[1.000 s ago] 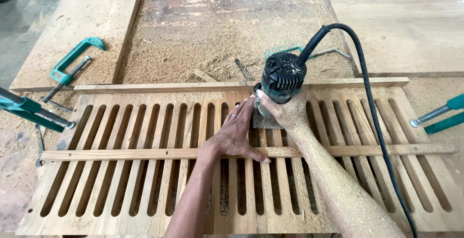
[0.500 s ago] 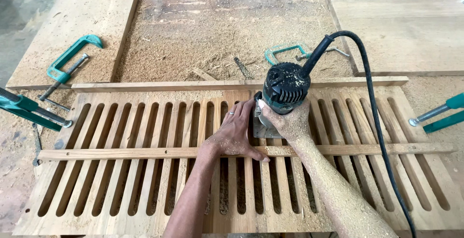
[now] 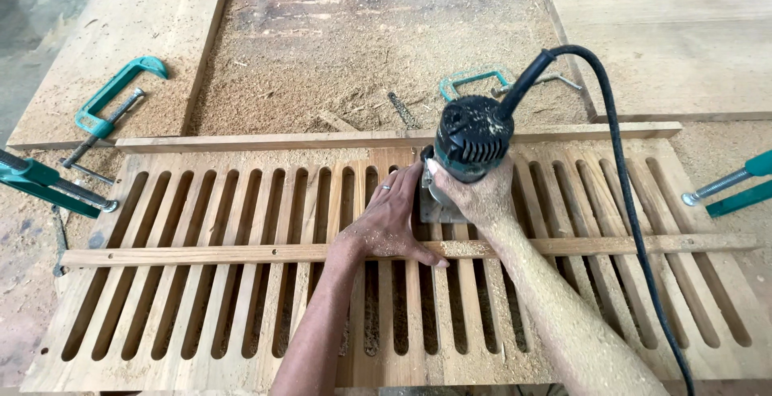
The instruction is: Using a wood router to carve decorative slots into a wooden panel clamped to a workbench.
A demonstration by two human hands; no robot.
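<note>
A wooden panel (image 3: 201, 275) cut with several long parallel slots lies flat in front of me. On it stands a dark green hand router (image 3: 470, 140) with a black cord (image 3: 623, 179) running off to the lower right. My right hand (image 3: 474, 195) grips the router's body. My left hand (image 3: 390, 223), wearing a ring, lies flat on the slats just left of the router, fingers against its base. A thin wooden strip (image 3: 201, 253) crosses the panel under my wrists. Sawdust coats both forearms.
Teal clamps sit around the panel: one at the left edge (image 3: 48, 183), a C-clamp at upper left (image 3: 108, 106), one at the right edge (image 3: 736, 187), and a C-clamp behind the router (image 3: 474, 84). Sawdust covers the bench (image 3: 346, 50) beyond a wooden rail (image 3: 241, 140).
The router and my right hand have slid a little toward me along the slot. My left hand has stayed flat beside it.
</note>
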